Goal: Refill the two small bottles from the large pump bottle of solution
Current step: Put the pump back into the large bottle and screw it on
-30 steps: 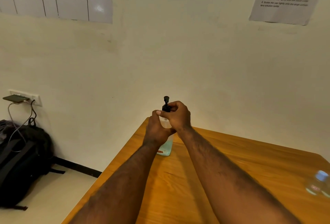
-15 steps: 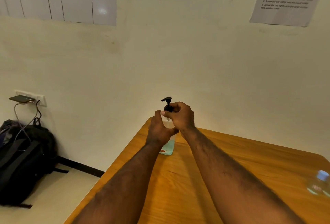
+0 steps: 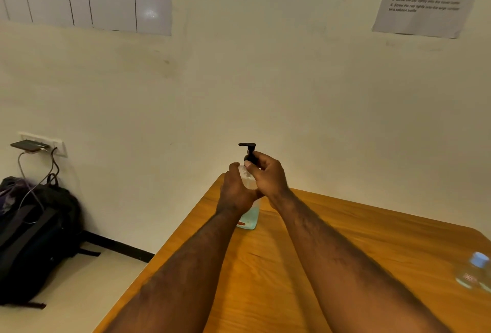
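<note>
Pump bottle (image 3: 251, 216) stands upright at the far corner of the surface (image 3: 345, 239). Left hand (image 3: 235, 192) curls its fingers round the body; right hand (image 3: 268, 176) pinches the black pump collar. Small bottle (image 3: 474, 271) sits well apart, far right.

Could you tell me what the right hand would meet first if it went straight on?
The right hand grips the pump on the bottle, so that comes first; past it, probably only the wall.
</note>
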